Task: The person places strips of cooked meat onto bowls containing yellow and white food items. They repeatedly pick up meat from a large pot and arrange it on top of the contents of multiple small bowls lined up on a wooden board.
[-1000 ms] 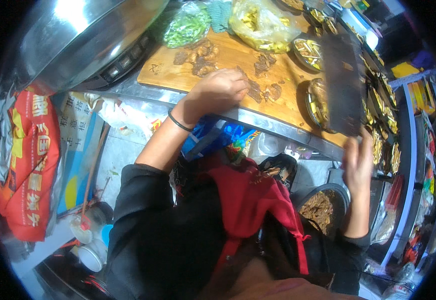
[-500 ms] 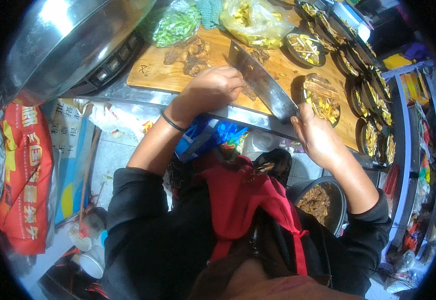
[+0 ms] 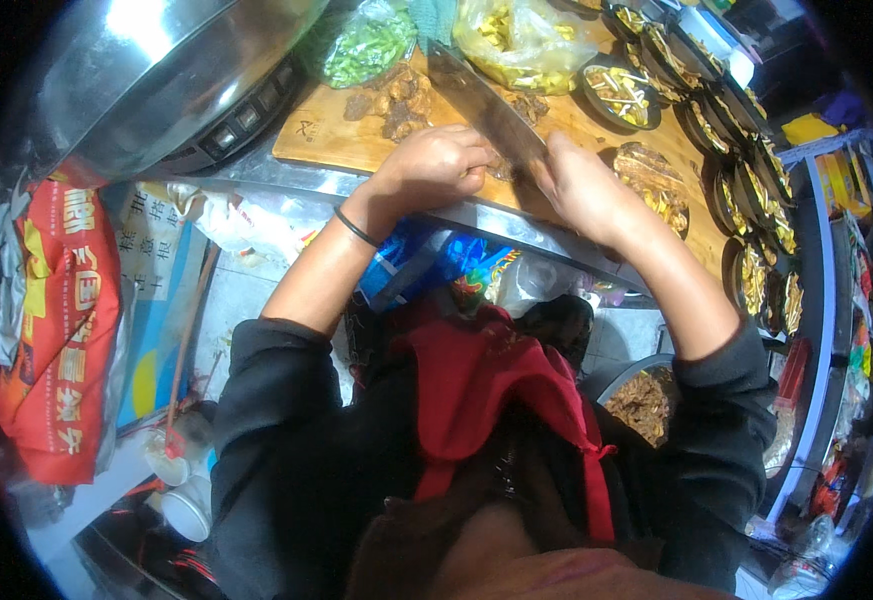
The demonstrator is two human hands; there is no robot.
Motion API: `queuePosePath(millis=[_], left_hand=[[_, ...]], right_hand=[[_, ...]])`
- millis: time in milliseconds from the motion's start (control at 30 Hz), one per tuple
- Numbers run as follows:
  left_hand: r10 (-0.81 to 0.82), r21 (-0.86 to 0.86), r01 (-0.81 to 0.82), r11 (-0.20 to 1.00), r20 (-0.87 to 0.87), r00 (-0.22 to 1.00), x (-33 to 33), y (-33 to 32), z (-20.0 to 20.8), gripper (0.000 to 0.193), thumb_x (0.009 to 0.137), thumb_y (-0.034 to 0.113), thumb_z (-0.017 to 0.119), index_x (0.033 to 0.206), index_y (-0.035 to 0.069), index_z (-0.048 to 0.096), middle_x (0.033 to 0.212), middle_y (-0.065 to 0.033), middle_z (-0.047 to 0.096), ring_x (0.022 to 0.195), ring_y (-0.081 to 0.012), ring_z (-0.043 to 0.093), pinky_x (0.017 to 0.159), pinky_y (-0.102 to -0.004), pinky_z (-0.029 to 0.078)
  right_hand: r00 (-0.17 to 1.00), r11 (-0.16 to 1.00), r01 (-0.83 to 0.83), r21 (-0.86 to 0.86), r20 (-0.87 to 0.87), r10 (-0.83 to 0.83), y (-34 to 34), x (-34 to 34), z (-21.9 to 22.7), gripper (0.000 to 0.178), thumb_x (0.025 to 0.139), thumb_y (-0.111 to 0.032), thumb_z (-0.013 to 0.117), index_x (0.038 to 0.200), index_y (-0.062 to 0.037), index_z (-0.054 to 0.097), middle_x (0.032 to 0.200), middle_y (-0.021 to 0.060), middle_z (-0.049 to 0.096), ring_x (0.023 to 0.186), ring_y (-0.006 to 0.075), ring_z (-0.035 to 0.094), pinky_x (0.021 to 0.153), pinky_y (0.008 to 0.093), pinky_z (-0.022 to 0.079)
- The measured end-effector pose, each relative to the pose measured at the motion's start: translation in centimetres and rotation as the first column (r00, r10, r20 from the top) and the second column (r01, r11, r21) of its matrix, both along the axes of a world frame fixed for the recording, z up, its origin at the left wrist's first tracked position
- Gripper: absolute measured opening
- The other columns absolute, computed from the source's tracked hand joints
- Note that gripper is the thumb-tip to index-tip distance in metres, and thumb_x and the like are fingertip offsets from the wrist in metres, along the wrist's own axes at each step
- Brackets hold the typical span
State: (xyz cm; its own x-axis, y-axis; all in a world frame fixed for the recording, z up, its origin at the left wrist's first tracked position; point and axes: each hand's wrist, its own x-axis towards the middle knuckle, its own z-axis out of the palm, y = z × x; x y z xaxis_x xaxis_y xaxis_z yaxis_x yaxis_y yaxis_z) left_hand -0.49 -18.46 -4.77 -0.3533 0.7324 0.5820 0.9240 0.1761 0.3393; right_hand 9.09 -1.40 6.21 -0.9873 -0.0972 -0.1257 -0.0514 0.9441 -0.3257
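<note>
My right hand (image 3: 588, 197) is wrapped round the handle of a cleaver (image 3: 486, 105), whose wide dark blade slants up and left over the wooden cutting board (image 3: 321, 140). Close to the blade, my left hand (image 3: 436, 168) is closed, its fingers curled over a piece of brown meat (image 3: 498, 166) near the board's front edge; most of that piece is hidden. Larger brown cooked meat chunks (image 3: 396, 100) lie on the board beyond my left hand. Smaller brown bits (image 3: 528, 105) lie past the blade.
A bag of green vegetables (image 3: 361, 45) and a bag of yellow pieces (image 3: 521, 45) sit behind. Several filled dark bowls (image 3: 624, 97) line the right side. A big metal cooker (image 3: 156, 75) stands at left. A bucket of brown food (image 3: 641, 405) is below the table.
My right hand has moved left and up with the cleaver, bringing the blade closer to my left hand. The left hand stays closed at about the same place on the board.
</note>
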Motion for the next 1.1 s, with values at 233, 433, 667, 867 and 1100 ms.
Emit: queuePosePath(millis=[233,433,667,867,1100], left_hand=[[0.05,-0.028,-0.047,0.999,0.145,0.988,0.1,-0.1,0.5,0.019,0.076,0.01,0.057,0.091,0.007,0.068,0.086,-0.0118,0.064,0.082,-0.0312,0.061,0.073,-0.0377,0.051],[0.317,-0.123,-0.303,0.945,0.121,0.941,-1.0,0.4,2.3,0.019,0.08,0.019,0.06,0.092,0.006,0.066,0.089,-0.0137,0.064,0.086,-0.0336,0.061,0.074,-0.0417,0.049],[0.354,-0.521,-0.196,0.831,0.225,0.908,-2.9,1.6,4.3,0.017,0.075,0.022,0.063,0.083,0.006,0.063,0.079,-0.0155,0.063,0.078,-0.0344,0.061,0.071,-0.0419,0.048],[0.214,-0.442,0.046,0.896,0.519,0.828,-2.9,1.7,7.0,0.012,0.075,0.01,0.064,0.086,0.005,0.062,0.078,-0.0074,0.064,0.073,-0.0191,0.061,0.07,-0.0316,0.048],[-0.118,-0.013,0.252,0.968,0.861,0.495,-2.2,4.9,11.9,0.014,0.085,0.009,0.067,0.098,0.003,0.064,0.087,-0.001,0.066,0.078,-0.0081,0.062,0.071,-0.0231,0.051]], right_hand=[[0.997,0.996,0.081,0.022,-0.015,-0.08,2.9,5.6,0.1,0.025,0.095,-0.024,0.049,0.098,0.0002,0.042,0.077,0.026,0.056,0.075,0.0425,0.057,0.065,0.0462,0.044],[0.881,0.917,0.186,-0.353,-0.353,-0.315,7.8,9.5,0.6,0.023,0.095,-0.023,0.054,0.1,-0.0018,0.046,0.075,0.0167,0.055,0.066,0.0246,0.053,0.062,0.0363,0.045],[0.681,0.894,0.418,-0.159,-0.597,-0.424,22.5,13.1,-3.1,0.027,0.088,-0.023,0.066,0.103,-0.0031,0.055,0.077,0.0115,0.061,0.067,0.0187,0.057,0.062,0.0319,0.046],[0.717,0.848,0.52,-0.105,-0.485,-0.5,28.2,13.1,-9.4,0.035,0.084,-0.03,0.068,0.109,-0.0101,0.055,0.078,0.0141,0.062,0.068,0.0275,0.06,0.063,0.0364,0.046],[0.741,0.858,0.509,0.064,-0.54,-0.399,28.7,9.6,-11.4,0.038,0.08,-0.031,0.069,0.108,-0.0101,0.056,0.083,0.0173,0.063,0.082,0.037,0.062,0.07,0.0437,0.048]])
